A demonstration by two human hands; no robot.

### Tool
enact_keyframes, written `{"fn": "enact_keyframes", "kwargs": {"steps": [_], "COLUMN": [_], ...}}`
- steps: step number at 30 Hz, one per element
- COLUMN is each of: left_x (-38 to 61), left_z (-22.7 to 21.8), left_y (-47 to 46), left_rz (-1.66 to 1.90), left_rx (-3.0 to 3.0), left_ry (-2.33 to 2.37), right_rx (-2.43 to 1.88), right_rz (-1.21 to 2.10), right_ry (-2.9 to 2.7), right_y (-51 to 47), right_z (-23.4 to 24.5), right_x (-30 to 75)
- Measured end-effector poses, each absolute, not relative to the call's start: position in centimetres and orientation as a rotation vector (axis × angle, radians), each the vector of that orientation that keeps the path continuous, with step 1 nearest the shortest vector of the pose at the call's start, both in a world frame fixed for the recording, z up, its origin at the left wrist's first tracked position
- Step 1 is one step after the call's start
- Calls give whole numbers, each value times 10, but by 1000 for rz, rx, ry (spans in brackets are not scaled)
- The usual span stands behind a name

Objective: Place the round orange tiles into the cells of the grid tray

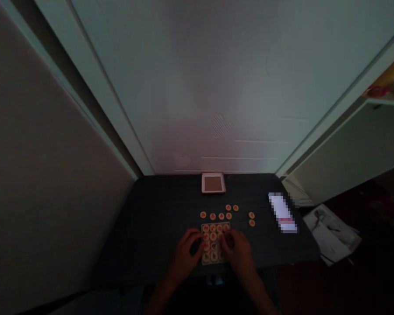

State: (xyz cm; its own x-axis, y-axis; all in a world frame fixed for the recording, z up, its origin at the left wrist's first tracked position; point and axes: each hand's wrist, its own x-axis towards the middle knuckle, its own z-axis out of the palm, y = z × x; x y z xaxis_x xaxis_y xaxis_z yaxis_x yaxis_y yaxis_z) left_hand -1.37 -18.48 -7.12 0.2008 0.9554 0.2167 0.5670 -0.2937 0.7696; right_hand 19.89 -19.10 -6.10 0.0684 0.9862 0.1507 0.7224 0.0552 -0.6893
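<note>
A shallow, clear-edged box lies near the front edge of the table, with round Chinese chess pieces set in rows inside it. Red characters mark the far rows; dark ones show on the near pieces. My left hand is curled at the box's left side, thumb and forefinger closed against its edge. Over the right part of the box, my right hand has its fingertips pinched at a piece in the second row and hides the pieces below. Several loose red-marked pieces lie just beyond the box.
A pale-rimmed square tray or lid lies at the table's back, by the white panel. Two more pieces lie to the right. Farther right is a lit phone, its screen blurred. Papers lie below the dark table's right edge.
</note>
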Motion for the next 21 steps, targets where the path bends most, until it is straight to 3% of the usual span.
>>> {"fn": "enact_keyframes", "kwargs": {"steps": [21], "left_x": [-13], "left_z": [-70], "left_y": [-185], "left_rz": [940], "left_rx": [1972], "left_ry": [1429], "right_rx": [-1535], "right_rz": [492], "right_ry": [-1902], "right_y": [-205], "right_z": [-54], "right_x": [207]}}
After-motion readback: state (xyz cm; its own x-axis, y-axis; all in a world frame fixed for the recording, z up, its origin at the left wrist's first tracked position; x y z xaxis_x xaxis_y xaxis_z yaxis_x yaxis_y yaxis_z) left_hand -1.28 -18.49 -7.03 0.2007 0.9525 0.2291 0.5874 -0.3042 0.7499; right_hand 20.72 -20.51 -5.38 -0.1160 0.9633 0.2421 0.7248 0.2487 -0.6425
